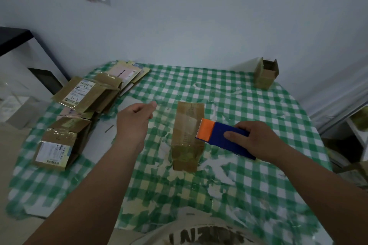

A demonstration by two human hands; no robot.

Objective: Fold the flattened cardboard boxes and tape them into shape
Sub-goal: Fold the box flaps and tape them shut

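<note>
Green-checked tablecloth [229, 89] meets pale wall [199, 26].

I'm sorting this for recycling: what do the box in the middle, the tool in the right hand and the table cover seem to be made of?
Box: brown cardboard, glossy clear tape over its top. Tape dispenser in the right hand: probably hard plastic, matte blue body, orange toothed end. Table cover: likely thin plastic sheeting, green check, shiny wrinkles.
</note>
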